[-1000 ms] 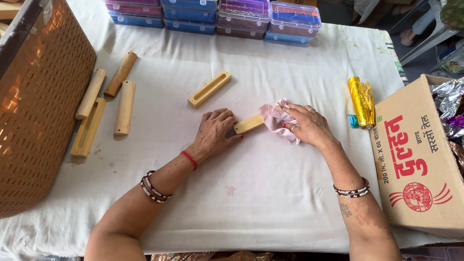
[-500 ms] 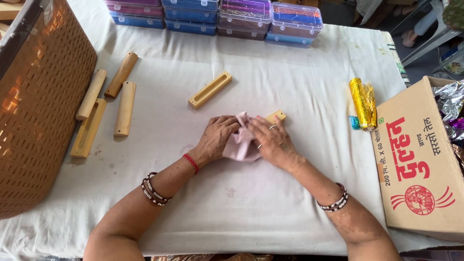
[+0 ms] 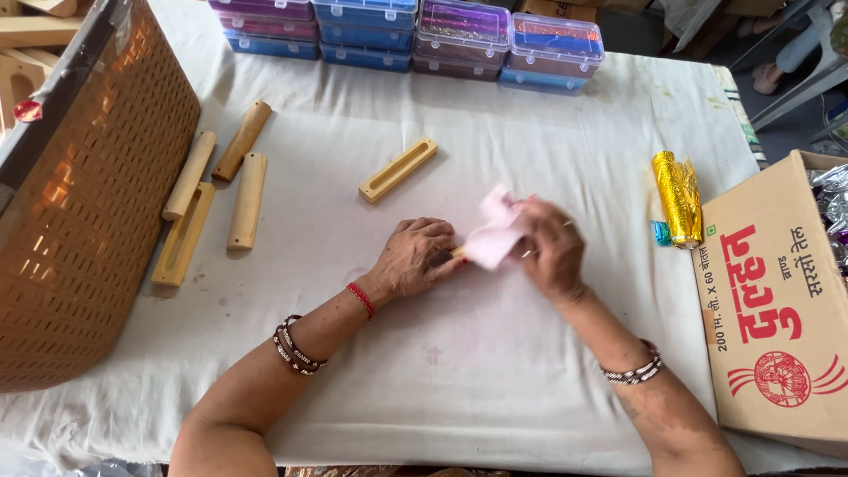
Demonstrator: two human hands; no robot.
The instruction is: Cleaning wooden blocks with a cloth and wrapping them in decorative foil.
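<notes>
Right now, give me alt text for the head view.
Two hands, left hand and right hand, work a pale pink cloth over a small wooden piece on a white-clothed table; more slotted wooden blocks lie near a brown perforated basket.

**Layout around the slotted block at mid-worktop**

The slotted wooden block lies on the cloth-covered worktop, tilted, near the middle. Behind it, along the far edge, stands a row of stacked plastic boxes. To its left lie four wooden pieces close together, and further left still a large perforated basket stands at the worktop's left edge. In front of the block and slightly right, the left hand and right hand meet over a piece of cloth with a wooden piece between them. Well right of the block lies a foil roll, and beyond that a cardboard carton at the right edge.
</notes>
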